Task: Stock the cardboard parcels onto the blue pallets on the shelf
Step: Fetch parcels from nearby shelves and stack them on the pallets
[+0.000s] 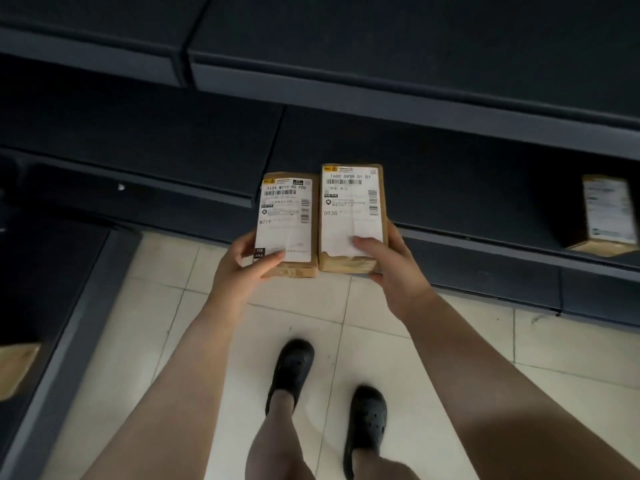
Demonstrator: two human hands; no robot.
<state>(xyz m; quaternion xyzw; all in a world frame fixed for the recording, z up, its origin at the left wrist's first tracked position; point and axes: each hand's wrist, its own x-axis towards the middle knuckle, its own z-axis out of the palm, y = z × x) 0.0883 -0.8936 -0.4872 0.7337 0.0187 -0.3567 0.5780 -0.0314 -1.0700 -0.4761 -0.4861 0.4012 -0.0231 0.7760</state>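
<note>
Two small cardboard parcels with white shipping labels are held side by side in front of the dark shelf. My left hand [247, 263] grips the near end of the left parcel [287, 220], thumb on its label. The right parcel [353, 213] sits slightly higher and further forward, and my right hand [388, 261] grips its near end with the thumb on top. Both parcels hang over the front edge of the lower shelf level [450, 188]. No blue pallet can be made out in this dim view.
A third labelled parcel [604, 216] lies on the lower shelf at the far right. An upper shelf level [381, 46] overhangs behind. Another cardboard corner [17, 368] shows at the left edge. Pale floor tiles and my two black shoes [292, 372] are below.
</note>
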